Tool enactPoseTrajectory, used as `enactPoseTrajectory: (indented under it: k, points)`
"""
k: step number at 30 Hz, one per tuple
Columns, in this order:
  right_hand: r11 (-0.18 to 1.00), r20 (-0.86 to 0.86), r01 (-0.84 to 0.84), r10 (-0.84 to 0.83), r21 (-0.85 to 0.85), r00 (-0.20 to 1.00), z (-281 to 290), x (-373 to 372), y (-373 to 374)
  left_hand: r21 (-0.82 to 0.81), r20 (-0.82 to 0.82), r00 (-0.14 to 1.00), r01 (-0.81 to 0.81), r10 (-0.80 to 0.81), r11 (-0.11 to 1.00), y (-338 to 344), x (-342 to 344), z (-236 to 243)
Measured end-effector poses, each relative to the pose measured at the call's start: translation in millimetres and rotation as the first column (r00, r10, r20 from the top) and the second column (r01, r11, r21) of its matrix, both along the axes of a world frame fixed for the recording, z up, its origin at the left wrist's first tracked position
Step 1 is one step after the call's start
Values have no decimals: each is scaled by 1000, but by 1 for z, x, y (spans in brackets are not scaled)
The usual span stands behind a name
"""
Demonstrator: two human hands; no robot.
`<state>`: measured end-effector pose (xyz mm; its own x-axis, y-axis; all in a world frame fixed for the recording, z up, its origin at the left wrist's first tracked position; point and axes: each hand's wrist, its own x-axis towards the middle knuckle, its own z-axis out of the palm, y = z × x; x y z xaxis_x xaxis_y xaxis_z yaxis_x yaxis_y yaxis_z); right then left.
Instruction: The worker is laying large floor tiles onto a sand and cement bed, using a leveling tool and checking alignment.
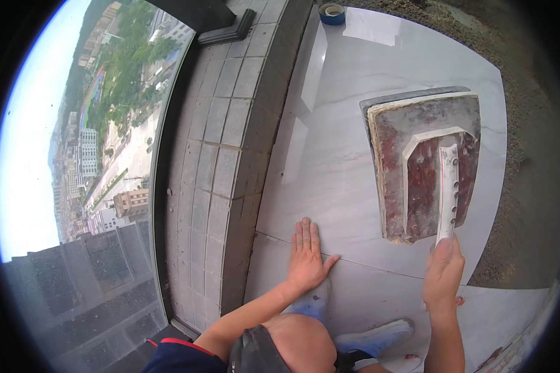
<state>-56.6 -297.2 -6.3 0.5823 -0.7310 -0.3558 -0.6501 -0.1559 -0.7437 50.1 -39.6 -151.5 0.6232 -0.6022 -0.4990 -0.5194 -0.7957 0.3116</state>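
Note:
My left hand (307, 256) lies flat, fingers stretched out, on the pale marbled floor tile (320, 177) at the seam with the nearer tile (361, 295). My right hand (443, 267) is closed round the near end of the white handle of a tile tamper (392, 155). The tamper has a broad, layered, worn head, grey and red-brown on top and crusted along its rim. Its head is over the right part of the far tile; I cannot tell whether it touches the surface.
A blue-edged roll of tape (332, 13) sits at the tile's far end. Wet grey mortar (529, 205) borders the right side. A raised grey tiled ledge (221, 124) runs along the left, beside a tall window. My shoes in blue covers (376, 337) stand on the nearer tile.

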Motion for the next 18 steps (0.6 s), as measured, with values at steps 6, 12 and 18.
enactPoseTrajectory:
  k: [6, 12, 18]
  points:
    - [985, -351, -171, 170, 29, 921, -92, 34, 20, -20, 11, 999, -41, 42, 999, -1, 1, -4]
    - [971, -223, -236, 224, -29, 949, -92, 52, 2, -88, 6, 986, -167, 168, 982, -2, -8, -5]
    - [974, -12, -177, 181, 142, 984, 9, 60, 17, -46, 29, 976, -214, 215, 976, 15, -6, -3]
